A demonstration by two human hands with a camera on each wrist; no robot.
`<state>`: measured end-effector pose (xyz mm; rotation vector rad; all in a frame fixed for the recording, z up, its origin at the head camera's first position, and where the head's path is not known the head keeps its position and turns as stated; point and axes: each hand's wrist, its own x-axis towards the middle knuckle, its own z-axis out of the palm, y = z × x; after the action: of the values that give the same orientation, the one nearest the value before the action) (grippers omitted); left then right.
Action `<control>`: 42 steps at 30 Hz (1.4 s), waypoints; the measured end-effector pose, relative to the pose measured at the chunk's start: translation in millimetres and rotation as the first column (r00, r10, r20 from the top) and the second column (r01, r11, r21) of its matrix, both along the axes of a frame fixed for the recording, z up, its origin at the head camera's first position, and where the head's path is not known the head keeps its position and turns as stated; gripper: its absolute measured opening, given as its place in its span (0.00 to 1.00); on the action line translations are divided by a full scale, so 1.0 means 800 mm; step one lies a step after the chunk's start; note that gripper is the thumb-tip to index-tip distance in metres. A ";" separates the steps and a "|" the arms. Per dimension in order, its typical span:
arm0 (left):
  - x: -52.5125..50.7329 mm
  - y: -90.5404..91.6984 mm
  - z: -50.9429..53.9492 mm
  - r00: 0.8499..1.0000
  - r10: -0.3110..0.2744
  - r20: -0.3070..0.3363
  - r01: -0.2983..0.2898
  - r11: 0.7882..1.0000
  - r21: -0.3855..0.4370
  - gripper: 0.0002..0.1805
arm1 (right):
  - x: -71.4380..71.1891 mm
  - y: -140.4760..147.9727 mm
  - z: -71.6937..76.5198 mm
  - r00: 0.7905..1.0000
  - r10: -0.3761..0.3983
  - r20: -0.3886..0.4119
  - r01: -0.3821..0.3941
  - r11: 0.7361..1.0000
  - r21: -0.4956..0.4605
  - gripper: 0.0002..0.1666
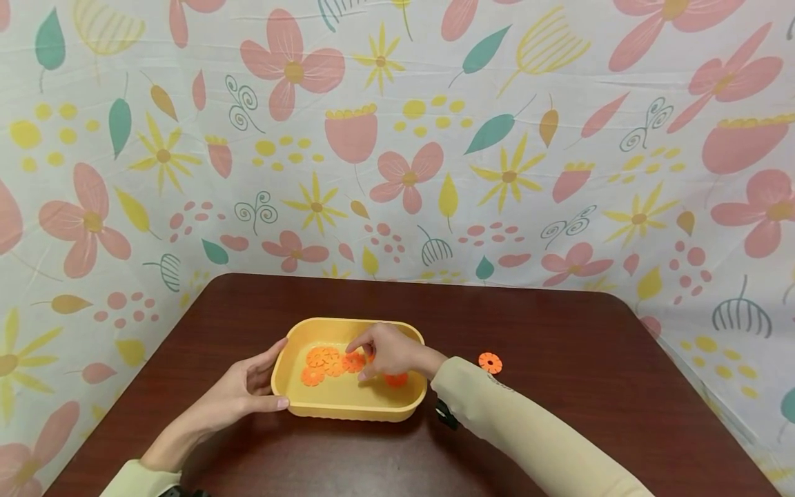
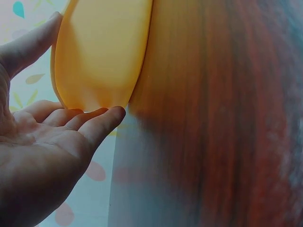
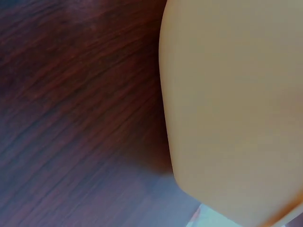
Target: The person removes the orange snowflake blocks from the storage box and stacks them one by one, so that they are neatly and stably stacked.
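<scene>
A yellow tray (image 1: 354, 414) stands on the table with several orange notched discs (image 1: 312, 375) lying on its floor, some overlapping. At its left end my left hand (image 1: 232, 393) holds the rim, thumb at the near corner and fingers towards the far one. The left wrist view shows that hand (image 2: 47, 142) with its fingers against the end of the tray (image 2: 104, 47). My right hand (image 1: 391, 351) reaches in over the right side, index finger and thumb apart beside the discs, partly covering some. The right wrist view shows the tray's outer wall (image 3: 227, 104), not the hand.
One more orange disc (image 1: 490, 362) lies on the dark wooden table (image 1: 528, 317), right of the tray and beyond the right forearm. A flower-patterned cloth (image 1: 410, 228) hangs behind the table and along its sides.
</scene>
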<state>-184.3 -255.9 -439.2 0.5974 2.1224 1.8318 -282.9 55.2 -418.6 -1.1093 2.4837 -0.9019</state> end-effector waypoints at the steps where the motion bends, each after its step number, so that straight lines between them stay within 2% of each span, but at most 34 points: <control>1: 0.000 0.000 0.000 1.000 -0.001 -0.002 0.001 1.000 0.000 0.55 | 0.000 0.000 0.000 1.000 0.001 0.001 -0.001 1.000 0.005 0.28; 15: 0.001 0.002 0.002 1.000 -0.024 -0.012 0.025 0.999 0.029 0.54 | -0.003 -0.005 -0.002 1.000 -0.005 0.019 0.004 0.999 0.054 0.29; 23: 0.000 0.002 0.000 1.000 -0.015 0.007 0.015 0.999 0.031 0.55 | -0.004 -0.008 -0.005 1.000 -0.006 -0.006 0.006 0.998 0.070 0.21; 27: 0.000 0.002 0.001 1.000 -0.016 -0.003 0.016 0.999 0.034 0.54 | -0.003 -0.009 -0.004 1.000 0.010 0.003 -0.010 0.998 0.063 0.20; 34: 0.001 0.003 0.004 1.000 -0.016 -0.004 0.016 1.000 0.015 0.56 | -0.001 -0.003 0.002 1.000 0.003 0.029 -0.004 0.999 0.043 0.24; 42: 0.001 0.001 0.001 1.000 -0.003 0.005 0.003 1.000 -0.006 0.56 | 0.000 -0.002 0.001 0.999 -0.022 0.041 0.020 0.999 0.038 0.19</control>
<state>-183.6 -254.9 -438.1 0.5942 2.1216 1.8230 -283.0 53.7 -418.0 -1.0434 2.4731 -0.8711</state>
